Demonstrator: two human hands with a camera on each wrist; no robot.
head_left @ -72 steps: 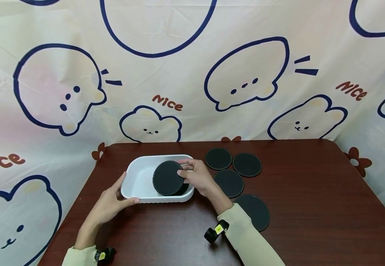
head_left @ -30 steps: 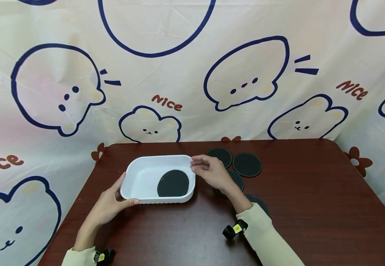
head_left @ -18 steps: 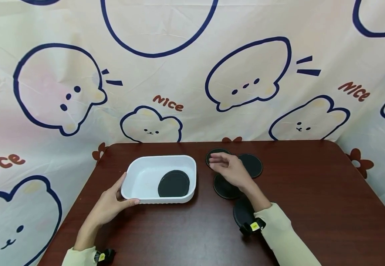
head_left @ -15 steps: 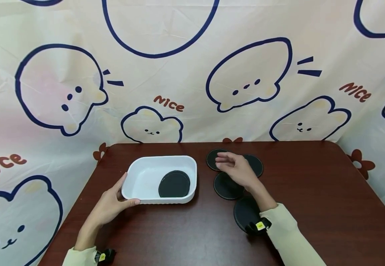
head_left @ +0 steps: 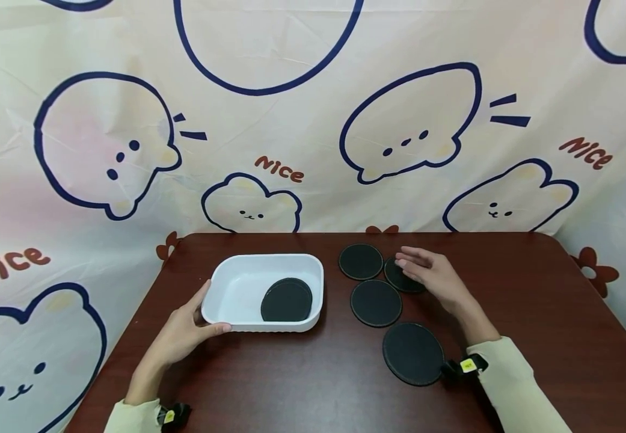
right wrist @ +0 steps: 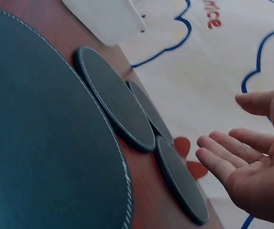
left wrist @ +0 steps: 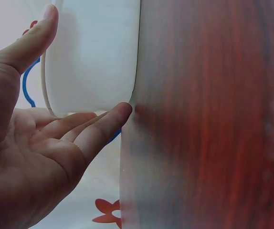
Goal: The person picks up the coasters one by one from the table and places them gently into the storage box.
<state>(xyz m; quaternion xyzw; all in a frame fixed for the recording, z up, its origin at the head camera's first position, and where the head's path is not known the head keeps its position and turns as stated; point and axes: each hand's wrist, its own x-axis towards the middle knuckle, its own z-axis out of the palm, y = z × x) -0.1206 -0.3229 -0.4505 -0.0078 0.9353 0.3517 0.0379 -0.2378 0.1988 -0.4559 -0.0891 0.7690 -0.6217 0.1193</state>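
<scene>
My left hand (head_left: 183, 334) grips the left end of a white plastic tray (head_left: 231, 288), thumb along its front side and fingers at the end wall. In the left wrist view that hand's thumb and fingers lie on two sides of the tray (left wrist: 94, 57). Inside the tray, toward its right end, lies a round black coaster (head_left: 287, 300). My right hand (head_left: 442, 276), fingers loosely extended and holding nothing, hovers over the back right coaster (head_left: 399, 278), partly hiding it. The right wrist view shows the right hand (right wrist: 256, 162) apart from the coasters, which have stitched edges.
On the brown table (head_left: 313, 385), more black coasters lie flat right of the tray: one at the back (head_left: 361, 261), a middle coaster (head_left: 376, 303) and a front coaster (head_left: 413, 353) near my right wrist. A patterned cloth (head_left: 313, 132) hangs behind the table.
My right hand let go of a coaster inside the tray, then moved right, out over the table coasters, to the back right one. My left hand keeps its place on the tray.
</scene>
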